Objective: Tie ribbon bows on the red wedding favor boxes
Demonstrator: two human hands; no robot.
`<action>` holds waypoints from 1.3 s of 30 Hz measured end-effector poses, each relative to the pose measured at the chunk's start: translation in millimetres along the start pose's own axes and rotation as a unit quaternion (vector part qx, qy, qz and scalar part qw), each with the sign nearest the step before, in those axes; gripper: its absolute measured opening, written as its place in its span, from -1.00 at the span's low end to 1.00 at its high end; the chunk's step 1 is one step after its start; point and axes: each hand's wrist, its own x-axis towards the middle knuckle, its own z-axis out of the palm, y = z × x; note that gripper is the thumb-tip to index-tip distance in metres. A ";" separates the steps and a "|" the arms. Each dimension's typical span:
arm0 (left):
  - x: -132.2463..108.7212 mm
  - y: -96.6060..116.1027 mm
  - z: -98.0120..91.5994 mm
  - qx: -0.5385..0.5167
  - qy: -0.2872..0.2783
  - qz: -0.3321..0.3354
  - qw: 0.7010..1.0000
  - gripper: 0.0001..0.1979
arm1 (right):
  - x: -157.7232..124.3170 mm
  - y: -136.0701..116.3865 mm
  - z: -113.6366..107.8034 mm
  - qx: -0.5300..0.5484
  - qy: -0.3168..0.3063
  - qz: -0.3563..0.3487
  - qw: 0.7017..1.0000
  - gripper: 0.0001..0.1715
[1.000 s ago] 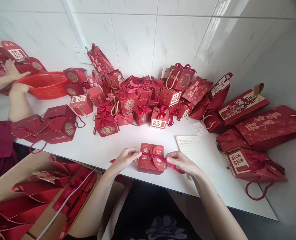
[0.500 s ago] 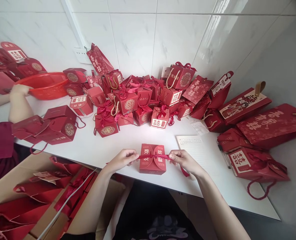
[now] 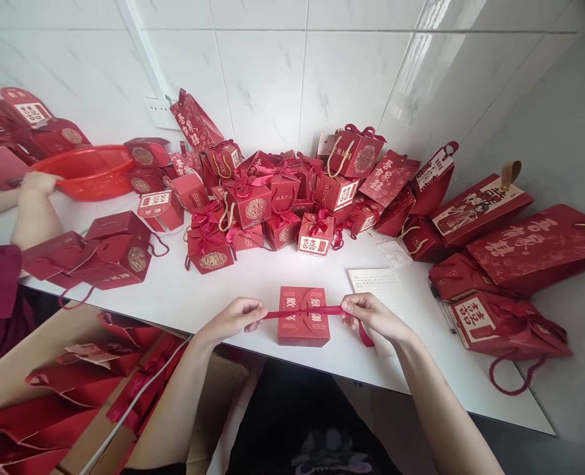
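A small red gift box (image 3: 304,335) with gold characters sits on the white table near its front edge. Across its top runs a dark red ribbon (image 3: 277,315), crossed at the middle of the lid and stretched out to both sides. My left hand (image 3: 237,319) pinches one end of the ribbon, just left of the box. The other side is pinched by my right hand (image 3: 369,313), right of the box, with a loose tail hanging below the fingers. Neither hand touches the box.
Behind the box stands a pile of ribboned red boxes (image 3: 252,201). An open notebook (image 3: 378,284) lies to the right, beside larger boxes (image 3: 510,326). At left are an orange basin (image 3: 94,175) and a co-worker's hand (image 3: 42,183). Below the table edge are red bags (image 3: 49,422).
Both my hands have moved apart, each away from the box, and the ribbon between them is drawn out longer. The co-worker's arm has shifted slightly left.
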 end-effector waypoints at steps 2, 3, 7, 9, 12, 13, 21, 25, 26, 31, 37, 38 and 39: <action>-5.0 7.1 -5.8 -0.020 -0.039 0.003 0.999 -0.50 | -5.7 -7.9 -2.8 0.026 -0.021 -0.003 0.999 -0.49; -7.7 11.5 -9.1 -0.029 -0.049 0.012 0.998 -0.50 | -8.7 -12.4 -4.2 0.038 -0.028 -0.010 0.999 -0.46; -13.4 34.5 -17.4 -0.017 -0.011 0.097 0.995 -0.66 | -15.5 -32.8 -3.9 0.083 -0.022 -0.070 0.994 -0.45; -11.4 47.2 -15.5 -0.010 -0.010 0.129 0.992 -0.69 | -14.0 -43.3 2.1 0.119 -0.014 -0.118 0.986 -0.54; -3.6 64.2 -5.1 -0.033 -0.035 0.151 0.987 -0.62 | -6.8 -57.6 18.1 0.186 -0.016 -0.159 0.969 -0.67; -0.5 69.1 -0.4 -0.043 -0.037 0.160 0.985 -0.58 | -3.9 -61.6 24.5 0.204 -0.020 -0.162 0.965 -0.69; 17.1 91.3 31.0 -0.203 -0.007 0.291 0.935 -0.43 | 6.0 -70.0 62.7 0.266 0.006 -0.233 0.936 -0.52; 17.5 93.5 34.2 -0.223 -0.033 0.316 0.922 -0.41 | 5.7 -63.7 66.4 0.279 0.018 -0.266 0.923 -0.51; 17.1 93.6 34.7 -0.221 -0.044 0.316 0.922 -0.42 | 6.0 -62.7 66.9 0.282 0.021 -0.269 0.921 -0.49; 14.7 93.0 38.9 -0.203 -0.062 0.337 0.917 -0.51 | 7.3 -62.3 69.3 0.288 0.025 -0.288 0.913 -0.45; 7.0 80.7 23.7 -0.279 -0.081 0.346 0.892 -0.63 | -4.5 -53.1 47.0 0.318 -0.070 -0.322 0.889 -0.51; 6.8 75.3 19.1 -0.289 -0.082 0.340 0.891 -0.57 | -6.6 -50.0 40.9 0.310 -0.091 -0.322 0.890 -0.43; 7.5 69.2 15.3 -0.279 -0.061 0.332 0.899 -0.55 | -7.8 -46.9 35.5 0.271 -0.090 -0.309 0.907 -0.40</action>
